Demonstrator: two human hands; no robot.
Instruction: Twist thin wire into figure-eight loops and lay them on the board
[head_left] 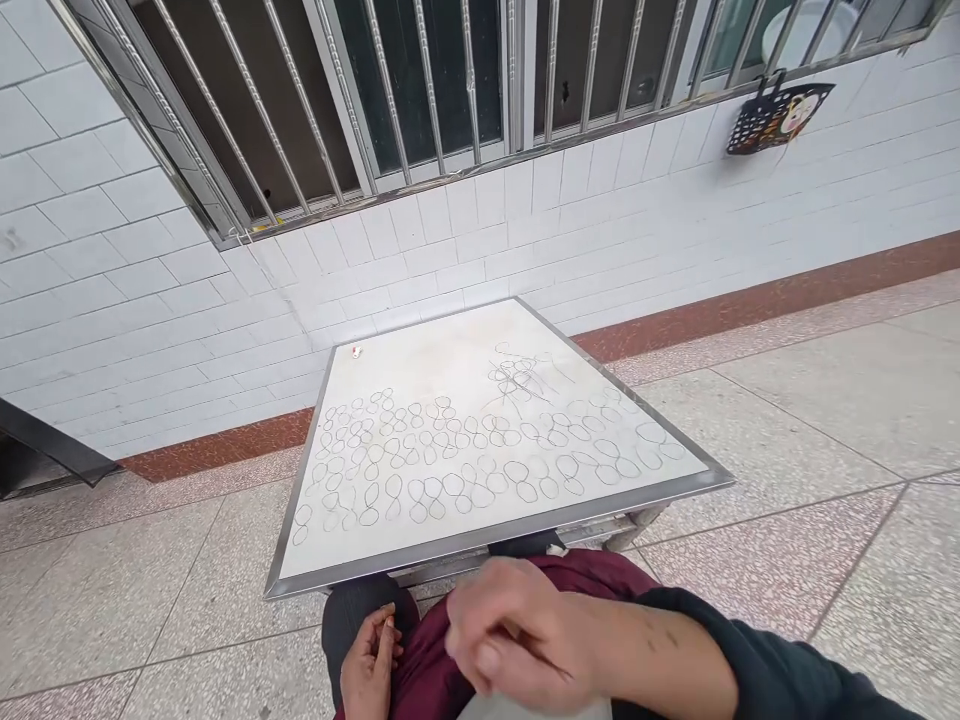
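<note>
My right hand (517, 632) is raised over my lap in front of the table's near edge, its fingers curled into a closed fist. It is slightly blurred, and whatever it may hold is hidden. Low on the left, my left hand (369, 662) lies by my thigh with its fingers bent and thumb pressed against them; nothing shows in it. Ahead stands a white-topped table (442, 335) with a grey metal edge. Rows of pencil-thin figure-eight loops (427, 500) cover its nearer part, and a tangled scribble (517, 378) sits farther back. Both hands are apart from the tabletop.
A small white-and-red object (356, 352) lies at the table's far left corner. Behind the table is a white tiled wall (465, 250) with barred windows. A dotted bag (780, 118) hangs from the bars at right. Under a maroon garment (600, 570), my knees are below the table edge.
</note>
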